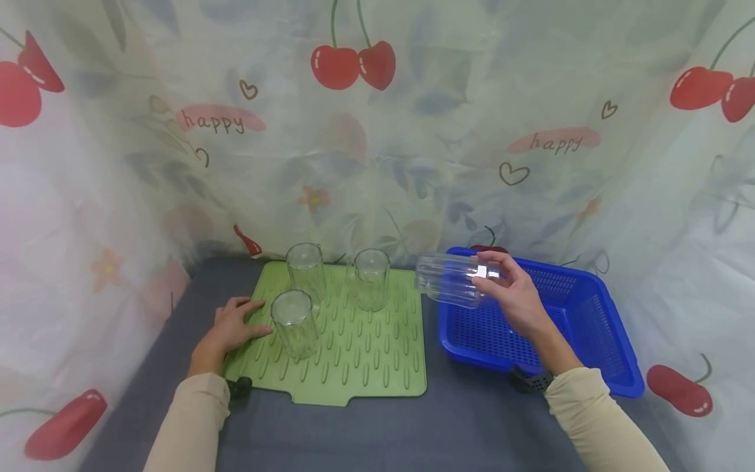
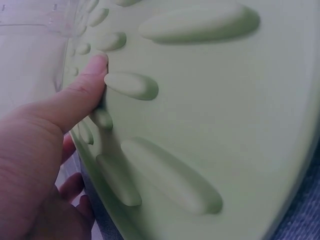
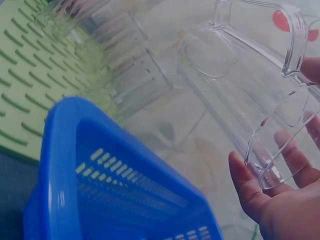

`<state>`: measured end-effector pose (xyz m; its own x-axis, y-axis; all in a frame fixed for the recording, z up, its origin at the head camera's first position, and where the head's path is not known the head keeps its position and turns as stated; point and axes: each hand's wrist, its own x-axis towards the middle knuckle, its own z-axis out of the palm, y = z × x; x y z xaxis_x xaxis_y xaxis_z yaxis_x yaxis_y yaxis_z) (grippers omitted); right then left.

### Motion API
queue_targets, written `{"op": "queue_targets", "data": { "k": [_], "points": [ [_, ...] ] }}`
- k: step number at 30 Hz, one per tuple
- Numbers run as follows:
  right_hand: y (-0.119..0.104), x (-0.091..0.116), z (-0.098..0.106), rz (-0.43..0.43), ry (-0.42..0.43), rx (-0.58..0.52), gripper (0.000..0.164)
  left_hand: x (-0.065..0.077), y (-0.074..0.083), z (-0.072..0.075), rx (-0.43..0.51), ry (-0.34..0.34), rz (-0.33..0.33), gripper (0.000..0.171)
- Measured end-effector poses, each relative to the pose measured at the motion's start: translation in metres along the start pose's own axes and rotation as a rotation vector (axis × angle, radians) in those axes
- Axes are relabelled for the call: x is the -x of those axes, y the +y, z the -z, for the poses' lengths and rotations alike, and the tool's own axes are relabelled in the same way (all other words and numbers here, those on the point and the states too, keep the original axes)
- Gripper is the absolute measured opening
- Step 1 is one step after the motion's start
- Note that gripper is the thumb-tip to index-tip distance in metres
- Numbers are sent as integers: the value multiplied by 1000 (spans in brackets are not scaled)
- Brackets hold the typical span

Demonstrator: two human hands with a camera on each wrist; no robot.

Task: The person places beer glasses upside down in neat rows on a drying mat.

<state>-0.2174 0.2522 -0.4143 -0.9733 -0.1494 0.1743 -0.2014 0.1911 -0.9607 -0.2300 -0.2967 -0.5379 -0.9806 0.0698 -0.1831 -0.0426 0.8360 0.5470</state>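
My right hand (image 1: 513, 295) grips a clear ribbed glass mug (image 1: 445, 278) near one end and holds it on its side above the blue basket's left part. In the right wrist view the mug's handle (image 3: 295, 45) shows, and fingers (image 3: 250, 195) wrap the lower end. My left hand (image 1: 232, 324) rests at the left edge of the green drying mat (image 1: 377, 367), thumb and fingers spread apart. In the left wrist view the thumb (image 2: 85, 92) lies against the ridged mat. Three similar glasses stand on the mat: one near front (image 1: 295, 328), one behind (image 1: 307, 272), one farther right (image 1: 371, 282).
The blue perforated basket (image 1: 619, 341) sits right of the mat on the dark grey tabletop (image 1: 389, 432). A cherry-printed curtain (image 1: 413, 177) hangs close behind the table and along both sides.
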Motion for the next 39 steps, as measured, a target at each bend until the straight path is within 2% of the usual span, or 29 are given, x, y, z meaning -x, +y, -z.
{"op": "queue_targets", "data": {
  "k": [17,23,30,39],
  "points": [
    [12,-4,-39,-2,-60,-197,39,-3,-3,0,6,6,-11,81],
    [17,-5,-56,-22,-88,-282,40,-6,-7,-2,17,-1,8,81],
    [21,-4,-70,-45,-98,-274,43,-8,-4,-4,29,-16,26,83],
    [25,-6,-96,-45,-122,-336,45,-4,-2,0,16,-17,24,80]
  ]
}}
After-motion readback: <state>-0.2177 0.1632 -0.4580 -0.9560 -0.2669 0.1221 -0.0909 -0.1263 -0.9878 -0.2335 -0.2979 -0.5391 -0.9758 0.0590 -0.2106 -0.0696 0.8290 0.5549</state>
